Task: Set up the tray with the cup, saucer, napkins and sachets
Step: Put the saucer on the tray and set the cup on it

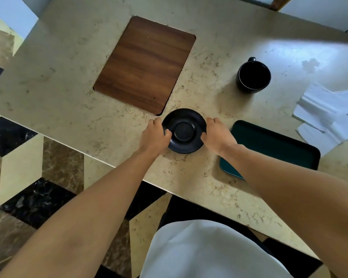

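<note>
A black saucer (184, 131) is in the middle of the beige stone table, held from both sides. My left hand (154, 136) grips its left rim with the thumb over the edge. My right hand (216, 136) grips its right rim the same way. A dark green tray (273, 145) lies just right of the saucer, partly under my right forearm. The black cup (253, 77) stands upright farther back on the right. White napkins (329, 115) lie in a loose pile at the right edge. I see no sachets.
A wooden panel (145, 65) is set into the table (68, 77) behind and left of the saucer. The table's front edge runs diagonally close to my body, with patterned floor tiles (28, 177) below on the left.
</note>
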Motion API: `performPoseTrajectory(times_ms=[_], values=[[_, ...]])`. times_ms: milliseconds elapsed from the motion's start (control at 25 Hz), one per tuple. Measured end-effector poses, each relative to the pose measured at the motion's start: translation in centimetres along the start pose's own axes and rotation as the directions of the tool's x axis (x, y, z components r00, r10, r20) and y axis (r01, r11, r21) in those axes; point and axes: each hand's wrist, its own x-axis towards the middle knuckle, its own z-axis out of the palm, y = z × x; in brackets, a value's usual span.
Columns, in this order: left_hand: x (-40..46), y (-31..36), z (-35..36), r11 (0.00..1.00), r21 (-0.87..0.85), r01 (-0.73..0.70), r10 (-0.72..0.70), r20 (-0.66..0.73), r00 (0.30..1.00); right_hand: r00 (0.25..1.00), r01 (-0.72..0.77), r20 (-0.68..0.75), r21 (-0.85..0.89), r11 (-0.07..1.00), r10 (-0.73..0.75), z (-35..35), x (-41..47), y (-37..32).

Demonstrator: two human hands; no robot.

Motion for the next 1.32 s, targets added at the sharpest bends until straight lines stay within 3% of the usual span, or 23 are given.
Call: performPoseTrajectory(times_ms=[240,640,1000,1320], values=[[0.0,-0.5,0.6,1.000,0.004,0.013,-0.013,0.006,1.000,1.000,-0.007,0.010,0.090,0.996,0.007,0.6,0.5,0.3],[-0.2,0.9,0.0,0.986,-0.133,0.101,-0.104,-0.009,0.995,0.999,-0.015,-0.033,0.189,0.982,0.021,-0.3,-0.4,0.7],[-0.9,6.7,0.9,0.987,-0.155,-0.032,0.027,-0.034,0.999,0.987,-0.049,-0.136,0.281,0.958,0.090,-3.5,-4.2,5.5],[-1.1,12.4,4.2,0.979,-0.140,-0.147,0.156,0.062,0.986,0.950,-0.156,-0.204,0.345,0.926,0.236,-4.5,-7.9,11.5]])
